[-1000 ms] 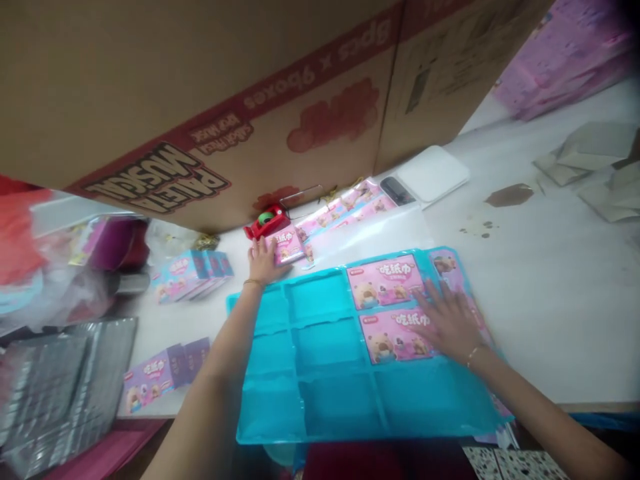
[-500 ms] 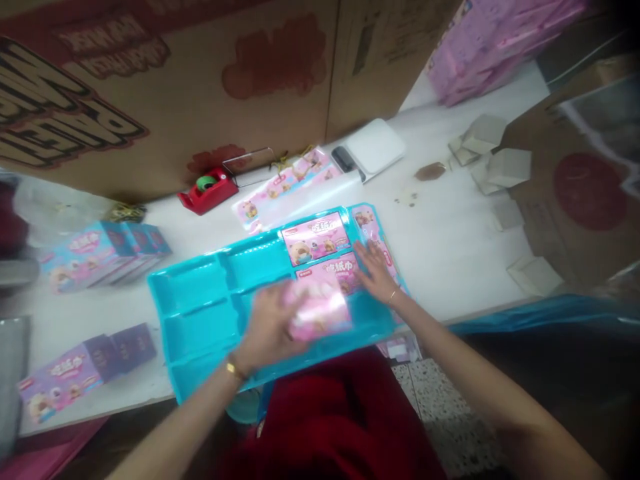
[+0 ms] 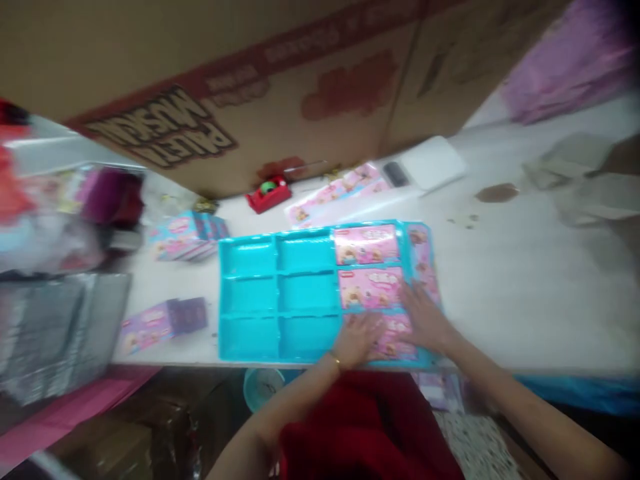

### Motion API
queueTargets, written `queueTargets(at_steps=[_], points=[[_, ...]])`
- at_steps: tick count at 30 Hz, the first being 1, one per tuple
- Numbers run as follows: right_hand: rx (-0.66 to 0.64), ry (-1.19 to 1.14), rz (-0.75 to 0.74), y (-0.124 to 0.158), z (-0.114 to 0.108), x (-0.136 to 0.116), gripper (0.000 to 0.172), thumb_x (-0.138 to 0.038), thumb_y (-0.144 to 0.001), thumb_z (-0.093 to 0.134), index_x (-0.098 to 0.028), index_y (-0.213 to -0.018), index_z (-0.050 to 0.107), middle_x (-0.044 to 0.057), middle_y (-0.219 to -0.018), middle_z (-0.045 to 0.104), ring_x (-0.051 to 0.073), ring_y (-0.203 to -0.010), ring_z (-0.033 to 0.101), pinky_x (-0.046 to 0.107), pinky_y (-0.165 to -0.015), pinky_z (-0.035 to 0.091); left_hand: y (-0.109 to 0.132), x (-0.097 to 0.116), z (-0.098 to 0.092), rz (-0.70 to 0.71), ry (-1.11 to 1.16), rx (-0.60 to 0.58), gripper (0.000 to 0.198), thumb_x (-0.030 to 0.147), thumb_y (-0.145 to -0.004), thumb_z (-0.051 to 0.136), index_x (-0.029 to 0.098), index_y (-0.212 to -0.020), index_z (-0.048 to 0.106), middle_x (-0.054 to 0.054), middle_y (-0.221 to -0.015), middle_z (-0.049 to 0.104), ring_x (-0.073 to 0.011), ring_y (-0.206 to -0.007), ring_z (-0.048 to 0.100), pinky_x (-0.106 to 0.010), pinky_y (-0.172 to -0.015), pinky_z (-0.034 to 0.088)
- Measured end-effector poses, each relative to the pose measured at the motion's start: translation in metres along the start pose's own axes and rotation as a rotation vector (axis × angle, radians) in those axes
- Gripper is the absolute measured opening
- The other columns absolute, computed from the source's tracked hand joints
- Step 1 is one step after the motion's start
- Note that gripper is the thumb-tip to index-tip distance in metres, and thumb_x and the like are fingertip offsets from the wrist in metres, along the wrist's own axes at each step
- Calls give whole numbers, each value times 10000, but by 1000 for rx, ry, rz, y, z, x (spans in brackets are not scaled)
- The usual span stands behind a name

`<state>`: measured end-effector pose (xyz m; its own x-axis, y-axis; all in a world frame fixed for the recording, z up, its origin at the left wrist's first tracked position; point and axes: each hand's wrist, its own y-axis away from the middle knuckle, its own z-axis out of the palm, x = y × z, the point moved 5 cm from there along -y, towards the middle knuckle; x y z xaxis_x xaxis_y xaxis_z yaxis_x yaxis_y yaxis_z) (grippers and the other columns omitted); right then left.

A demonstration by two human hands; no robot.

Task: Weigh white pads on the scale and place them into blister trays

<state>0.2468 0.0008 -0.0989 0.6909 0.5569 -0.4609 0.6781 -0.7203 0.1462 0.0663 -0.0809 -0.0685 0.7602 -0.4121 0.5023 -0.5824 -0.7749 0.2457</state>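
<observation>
A turquoise compartment tray (image 3: 260, 293) lies on the white table. Its right column holds three pink boxes: one at the back (image 3: 366, 244), one in the middle (image 3: 367, 288), one at the front (image 3: 395, 333). My left hand (image 3: 356, 340) lies flat on the front pink box, fingers stretched out. My right hand (image 3: 426, 320) rests flat beside it on the same box and the tray's right edge, fingers apart. The other compartments hold nothing.
A big brown carton (image 3: 240, 87) stands behind the tray. A red tape dispenser (image 3: 269, 193), a white scale (image 3: 425, 167), and a strip of pink packs (image 3: 333, 193) lie at the back. More boxes (image 3: 187, 237) (image 3: 160, 323) sit left. Grey cardboard pieces (image 3: 575, 173) lie right.
My left hand brought a pink box from the back of the table down into the tray's front right compartment. Both hands now lie flat on it.
</observation>
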Motion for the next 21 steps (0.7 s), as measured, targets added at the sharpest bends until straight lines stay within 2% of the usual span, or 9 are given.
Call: queueTargets(at_steps=[3, 5, 7, 10, 13, 15, 17, 19, 21], points=[[53, 70, -7, 15, 4, 9, 1114, -676, -779, 560, -240, -1580, -81, 37, -1660, -19, 418, -1496, 96, 635, -1150, 250, 23, -51, -37, -29, -47, 104, 602, 646, -905, 430, 319, -1407, 495, -77, -1549, 385, -298, -1419, 329, -522, -1110, 303], [75, 68, 6, 19, 3, 14, 1073, -676, -762, 539, -301, -1582, -44, -19, -1656, 39, 409, -1487, 153, 648, -1161, 214, 61, -124, -97, -282, -119, 242, 613, 535, -915, 457, 284, -1472, 409, -121, -1547, 370, -311, -1443, 290, -543, -1135, 250], [135, 39, 36, 10, -3, 10, 1005, -692, -754, 489, -374, -1574, 4, -55, -1643, 107, 397, -1480, 176, 647, -1165, 186, 115, -213, -171, -596, -221, 380, 770, 470, -846, 525, 195, -1528, 296, -190, -1556, 317, -375, -1465, 222, -588, -1136, 211], [203, 58, 128, -41, -15, -13, 942, -703, -797, 435, -373, -1576, 21, -25, -1637, 156, 403, -1485, 140, 657, -1165, 136, 187, -341, -263, -908, -389, 294, 1076, 430, -691, 668, 77, -1555, 132, -245, -1608, 129, -441, -1490, 10, -628, -1154, 108], [206, 91, 205, -125, -21, -44, 882, -652, -893, 384, -229, -1593, 53, 72, -1654, 88, 421, -1491, 109, 668, -1147, 159, 218, -429, -308, -960, -475, 126, 1170, 442, -623, 725, 19, -1537, 130, -282, -1598, 117, -483, -1468, 39, -650, -1141, 93], [192, 99, 234, -178, -20, -56, 857, -648, -915, 362, -203, -1591, 78, 88, -1655, 62, 405, -1502, 61, 652, -1157, 127, 218, -455, -315, -936, -453, 86, 1071, 524, -680, 674, 46, -1519, 212, -271, -1536, 305, -467, -1413, 241, -679, -1115, 114], [137, 87, 267, -216, -13, -57, 876, -668, -910, 365, -182, -1588, 97, 115, -1647, 105, 393, -1505, 62, 645, -1164, 82, 206, -450, -313, -867, -446, 171, 959, 658, -728, 582, 133, -1487, 320, -209, -1431, 463, -421, -1288, 418, -705, -1083, 143], [106, 68, 280, -234, -7, -53, 887, -672, -914, 353, -166, -1587, 73, 125, -1640, 142, 355, -1514, 54, 620, -1180, 31, 183, -414, -303, -688, -415, 311, 954, 750, -709, 545, 207, -1474, 372, -162, -1390, 482, -398, -1224, 454, -659, -1076, 226], [82, 6, 266, -238, -4, -52, 891, -654, -930, 328, -154, -1585, -11, 118, -1643, 131, 311, -1522, 13, 583, -1196, 18, 148, -355, -278, -406, -296, 320, 1002, 743, -684, 590, 232, -1510, 342, -158, -1422, 416, -383, -1222, 441, -532, -1046, 351]])
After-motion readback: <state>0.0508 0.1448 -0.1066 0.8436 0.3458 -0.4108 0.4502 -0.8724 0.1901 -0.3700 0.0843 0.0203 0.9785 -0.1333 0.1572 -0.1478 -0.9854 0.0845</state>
